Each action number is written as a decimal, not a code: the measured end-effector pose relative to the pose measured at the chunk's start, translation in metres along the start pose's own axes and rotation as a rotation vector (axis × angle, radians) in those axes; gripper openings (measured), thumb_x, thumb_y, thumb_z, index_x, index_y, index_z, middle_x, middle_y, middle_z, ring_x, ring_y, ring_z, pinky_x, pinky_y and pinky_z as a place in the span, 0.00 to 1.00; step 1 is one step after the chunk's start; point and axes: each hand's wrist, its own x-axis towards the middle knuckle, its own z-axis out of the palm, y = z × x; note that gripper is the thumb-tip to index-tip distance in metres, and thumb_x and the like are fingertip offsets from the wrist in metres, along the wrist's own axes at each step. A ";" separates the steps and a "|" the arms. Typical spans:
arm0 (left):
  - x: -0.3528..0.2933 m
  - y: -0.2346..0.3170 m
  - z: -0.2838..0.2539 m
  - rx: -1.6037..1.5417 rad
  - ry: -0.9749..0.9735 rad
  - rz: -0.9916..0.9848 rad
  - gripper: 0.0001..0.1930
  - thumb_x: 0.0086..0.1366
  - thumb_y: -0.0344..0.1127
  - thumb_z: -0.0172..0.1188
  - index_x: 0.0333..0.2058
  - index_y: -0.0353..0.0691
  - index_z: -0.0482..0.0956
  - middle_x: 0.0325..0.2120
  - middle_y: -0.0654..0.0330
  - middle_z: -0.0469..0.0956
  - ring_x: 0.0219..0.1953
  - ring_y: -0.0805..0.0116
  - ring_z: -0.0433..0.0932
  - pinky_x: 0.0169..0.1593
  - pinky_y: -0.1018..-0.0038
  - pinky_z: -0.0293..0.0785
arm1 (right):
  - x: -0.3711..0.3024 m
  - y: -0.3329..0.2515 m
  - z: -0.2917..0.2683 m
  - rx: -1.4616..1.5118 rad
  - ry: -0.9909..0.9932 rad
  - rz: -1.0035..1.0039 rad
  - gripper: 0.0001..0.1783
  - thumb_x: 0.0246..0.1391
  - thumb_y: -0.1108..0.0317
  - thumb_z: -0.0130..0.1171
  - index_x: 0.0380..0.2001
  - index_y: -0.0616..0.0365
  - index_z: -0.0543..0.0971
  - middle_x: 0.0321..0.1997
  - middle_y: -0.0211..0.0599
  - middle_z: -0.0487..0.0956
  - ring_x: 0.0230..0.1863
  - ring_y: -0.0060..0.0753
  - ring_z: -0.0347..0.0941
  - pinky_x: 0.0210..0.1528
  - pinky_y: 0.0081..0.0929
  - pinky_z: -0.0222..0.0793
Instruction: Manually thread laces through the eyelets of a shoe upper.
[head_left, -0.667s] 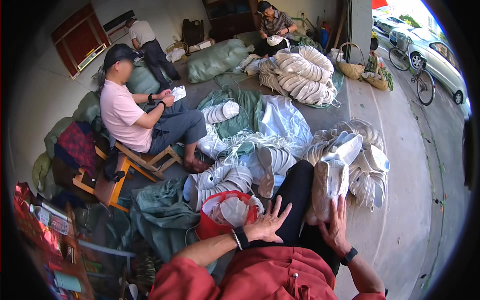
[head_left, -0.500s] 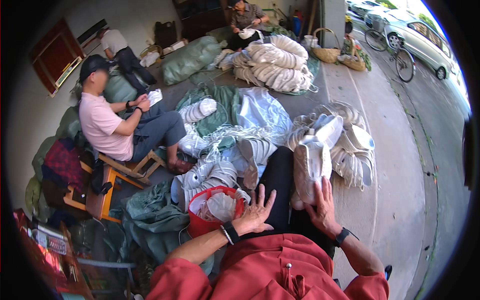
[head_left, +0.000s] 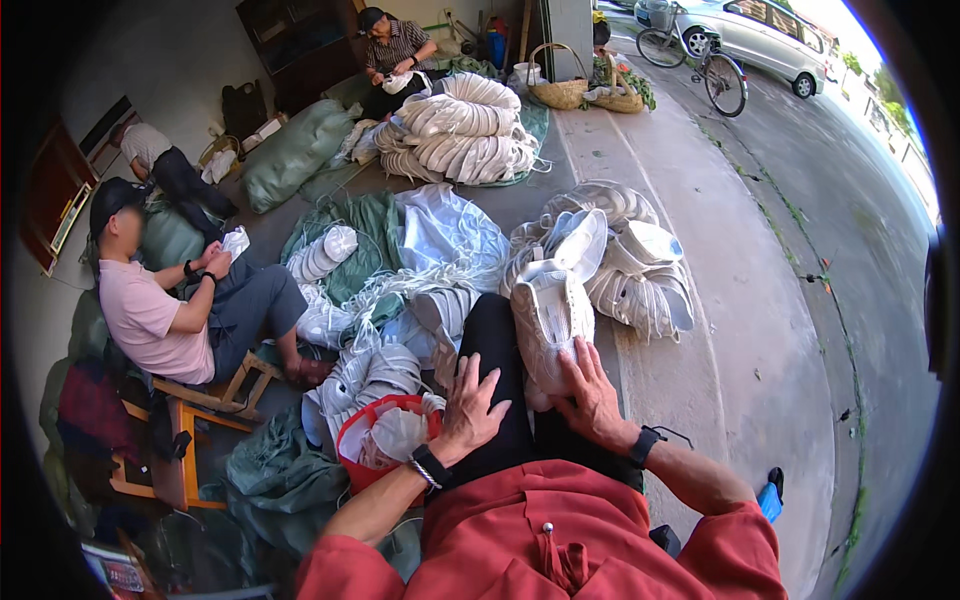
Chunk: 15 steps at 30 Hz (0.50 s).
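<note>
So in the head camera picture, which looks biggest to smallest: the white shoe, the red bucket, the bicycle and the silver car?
1. White shoe, under the right hand, though it is nearest the camera.
2. Silver car, partly cut off.
3. Red bucket, beside the left hand, and bicycle: too alike to rank.

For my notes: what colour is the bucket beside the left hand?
Red bucket, by the left hand; head view.

L hand (head_left: 470,405) slightly off white shoe (head_left: 548,320) (fingers spread wider).
</note>
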 end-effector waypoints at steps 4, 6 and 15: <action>0.028 0.006 0.018 -0.375 -0.092 -0.134 0.20 0.55 0.32 0.60 0.46 0.31 0.73 0.44 0.42 0.74 0.50 0.47 0.72 0.48 0.62 0.72 | 0.016 0.012 -0.020 0.202 0.026 0.114 0.35 0.50 0.60 0.62 0.59 0.59 0.64 0.62 0.58 0.62 0.63 0.62 0.59 0.62 0.45 0.59; 0.036 0.015 0.027 -0.400 -0.069 -0.220 0.18 0.56 0.30 0.59 0.46 0.30 0.74 0.39 0.42 0.76 0.44 0.50 0.76 0.44 0.65 0.74 | 0.042 0.031 -0.033 0.367 0.123 0.228 0.30 0.55 0.55 0.58 0.56 0.63 0.67 0.56 0.55 0.70 0.58 0.53 0.67 0.58 0.39 0.63; 0.039 0.011 0.055 -1.413 -0.752 -0.901 0.17 0.69 0.39 0.49 0.52 0.38 0.67 0.43 0.57 0.75 0.43 0.65 0.74 0.47 0.62 0.72 | 0.154 0.109 -0.051 0.648 -0.365 0.374 0.49 0.47 0.39 0.63 0.66 0.55 0.58 0.65 0.53 0.61 0.65 0.46 0.57 0.63 0.37 0.56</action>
